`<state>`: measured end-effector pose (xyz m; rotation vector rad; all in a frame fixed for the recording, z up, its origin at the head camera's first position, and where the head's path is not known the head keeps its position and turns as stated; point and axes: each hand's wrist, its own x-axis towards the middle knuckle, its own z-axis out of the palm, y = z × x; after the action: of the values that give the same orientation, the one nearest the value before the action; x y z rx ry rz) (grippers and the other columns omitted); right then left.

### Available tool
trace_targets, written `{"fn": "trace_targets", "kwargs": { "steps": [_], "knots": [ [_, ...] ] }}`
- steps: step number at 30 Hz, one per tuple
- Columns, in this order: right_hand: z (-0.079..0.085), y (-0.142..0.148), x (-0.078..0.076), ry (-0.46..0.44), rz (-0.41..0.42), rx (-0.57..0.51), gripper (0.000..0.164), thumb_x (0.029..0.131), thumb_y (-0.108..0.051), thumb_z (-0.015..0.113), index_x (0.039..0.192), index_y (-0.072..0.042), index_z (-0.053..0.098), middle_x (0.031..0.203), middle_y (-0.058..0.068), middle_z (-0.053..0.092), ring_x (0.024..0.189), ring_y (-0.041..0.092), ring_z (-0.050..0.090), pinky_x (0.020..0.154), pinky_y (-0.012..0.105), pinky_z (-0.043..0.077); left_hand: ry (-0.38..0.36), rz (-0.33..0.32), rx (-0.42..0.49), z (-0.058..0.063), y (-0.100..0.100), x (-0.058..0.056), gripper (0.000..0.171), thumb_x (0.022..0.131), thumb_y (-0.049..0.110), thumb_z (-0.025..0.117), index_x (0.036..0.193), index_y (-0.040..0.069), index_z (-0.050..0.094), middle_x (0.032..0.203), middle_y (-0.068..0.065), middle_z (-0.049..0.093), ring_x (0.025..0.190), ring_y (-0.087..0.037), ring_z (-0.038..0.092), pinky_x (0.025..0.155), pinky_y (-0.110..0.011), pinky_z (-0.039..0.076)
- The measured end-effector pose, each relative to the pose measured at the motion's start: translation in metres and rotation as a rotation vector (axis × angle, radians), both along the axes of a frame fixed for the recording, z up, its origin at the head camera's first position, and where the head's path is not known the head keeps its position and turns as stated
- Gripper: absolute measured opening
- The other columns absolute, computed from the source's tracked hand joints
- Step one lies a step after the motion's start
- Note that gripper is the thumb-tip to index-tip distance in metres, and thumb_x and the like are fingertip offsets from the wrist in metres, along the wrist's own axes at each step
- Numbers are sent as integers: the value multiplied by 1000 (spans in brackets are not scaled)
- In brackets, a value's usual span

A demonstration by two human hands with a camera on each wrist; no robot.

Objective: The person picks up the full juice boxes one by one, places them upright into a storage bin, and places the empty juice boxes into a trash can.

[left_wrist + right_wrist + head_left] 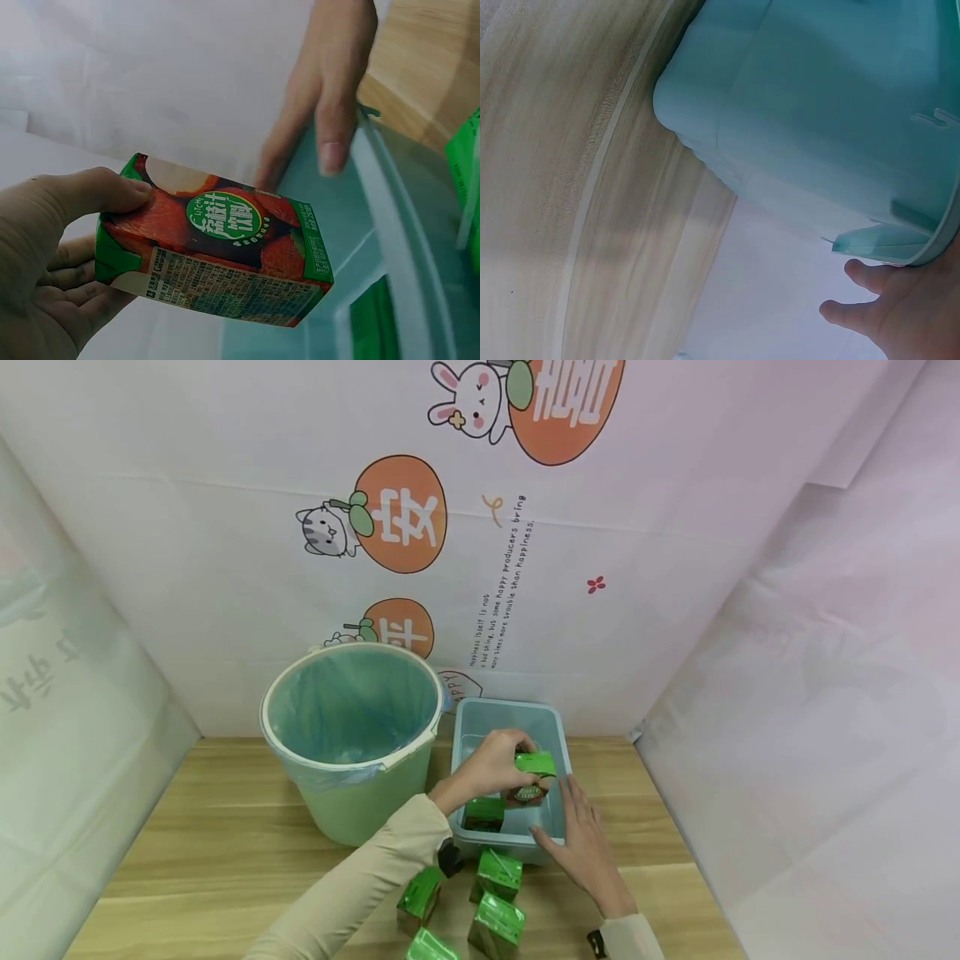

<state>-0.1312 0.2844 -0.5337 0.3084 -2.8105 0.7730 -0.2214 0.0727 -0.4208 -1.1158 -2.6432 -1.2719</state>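
My left hand [491, 766] pinches a green-topped lychee juice box [217, 236] at one end, over a light blue plastic bin [510, 708]. In the left wrist view, lychee pictures and printed text show on the carton. Another juice box [483, 814] sits in the bin's near left corner. Against the bin's right side lies my right hand [585, 847], its fingers stretched along the rim and its thumb near the front corner. Seen from the right wrist, the outer fingers [862, 315] are straight beside the bin wall. Several more cartons [497, 925] stand on the table before the bin.
A pale green trash can [360, 802] lined with a blue bag stands directly left of the bin. The wooden table [217, 827] meets a printed white backdrop [225, 568] behind, with white sheets at both sides.
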Motion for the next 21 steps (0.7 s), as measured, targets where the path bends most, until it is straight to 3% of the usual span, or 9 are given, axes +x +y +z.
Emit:
{"fn": "trace_targets", "kwargs": {
  "steps": [6, 12, 17, 21],
  "knots": [
    [2, 0, -1, -17, -7, 0, 101, 100, -48, 69, 166, 6, 14, 172, 28, 16, 156, 50, 21, 118, 76, 17, -23, -6, -50, -24, 17, -5, 29, 85, 10, 89, 109, 1, 75, 104, -9, 76, 86, -12, 68, 72, -17, 53],
    [1, 1, -1, -60, -3, 11, 105, 101, -53, 66, 167, 6, 8, 173, 26, 10, 158, 48, 16, 120, 74, 16, -73, -15, -124, -48, 24, -4, 25, 84, 10, 89, 104, 2, 75, 95, -5, 73, 72, -4, 59, 64, -17, 50],
    [1, 3, -1, -79, -13, 2, 107, 102, -56, 65, 167, 4, 5, 174, 24, 7, 159, 45, 14, 121, 73, 14, -59, -23, -206, -63, 28, -5, 27, 81, 10, 92, 100, 3, 75, 93, -1, 71, 74, -5, 59, 65, -18, 51],
    [2, 2, 0, -89, -16, -8, 108, 101, -57, 65, 167, 5, 6, 174, 24, 7, 159, 46, 14, 122, 72, 13, -90, -29, -238, -71, 29, -4, 26, 82, 10, 92, 99, 3, 74, 94, -3, 71, 76, -7, 62, 67, -21, 53]
  ]
}}
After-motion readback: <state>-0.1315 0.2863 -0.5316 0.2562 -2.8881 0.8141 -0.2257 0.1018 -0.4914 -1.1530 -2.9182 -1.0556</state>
